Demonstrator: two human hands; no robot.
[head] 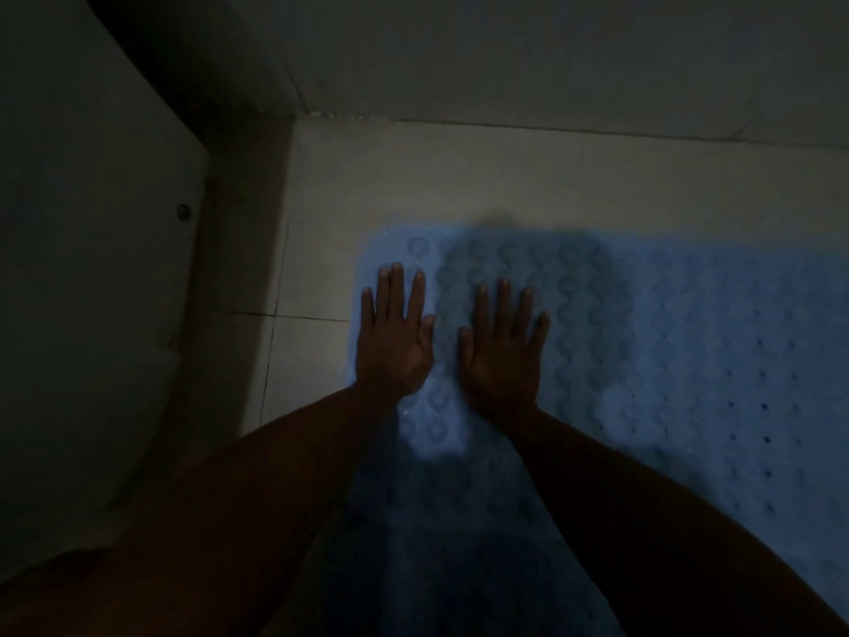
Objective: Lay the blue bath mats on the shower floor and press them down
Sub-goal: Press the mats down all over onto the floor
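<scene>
A blue bath mat with a bumpy, dotted surface lies flat on the pale tiled shower floor, filling the centre and right of the dim view. My left hand rests palm down on the mat's left edge, fingers spread. My right hand lies flat beside it, a little further onto the mat, fingers also apart. Neither hand holds anything. Whether there is a second mat I cannot tell in the dark lower part.
A wall runs along the far side of the floor. A large pale curved fixture with a small round cap stands at the left, close to the mat's left edge. The scene is very dark.
</scene>
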